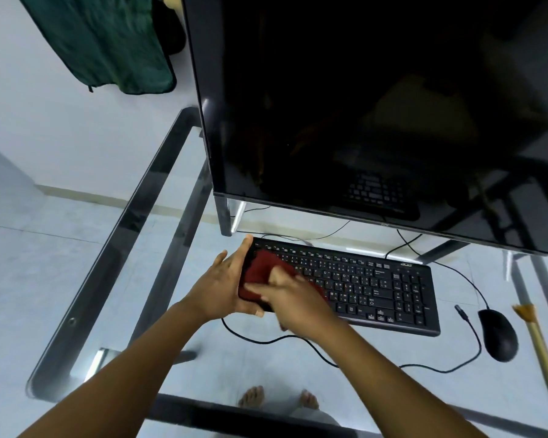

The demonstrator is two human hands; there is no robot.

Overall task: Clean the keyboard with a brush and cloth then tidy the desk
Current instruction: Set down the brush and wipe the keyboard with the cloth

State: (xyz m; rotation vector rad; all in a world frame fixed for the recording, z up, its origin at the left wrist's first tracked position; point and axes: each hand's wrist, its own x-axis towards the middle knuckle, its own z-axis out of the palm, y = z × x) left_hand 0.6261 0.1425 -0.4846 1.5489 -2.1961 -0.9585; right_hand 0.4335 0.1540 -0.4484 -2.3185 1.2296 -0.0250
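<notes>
A black keyboard (370,287) lies on the glass desk (114,235) below the monitor. My left hand (225,282) grips the keyboard's left end, thumb on the near edge and fingers round the far corner. A dark red cloth (261,268) lies bunched over the left keys. My right hand (293,300) presses down on the cloth, fingers blurred by motion. A brush (538,339) with a pale wooden handle and tan bristles lies at the right edge of the desk, beside the mouse.
A large dark monitor (377,115) stands just behind the keyboard. A black mouse (499,335) sits to the right, its cable (298,339) looping across the glass in front of the keyboard. A green cloth (105,42) hangs on the wall at upper left. Bare feet show through the glass.
</notes>
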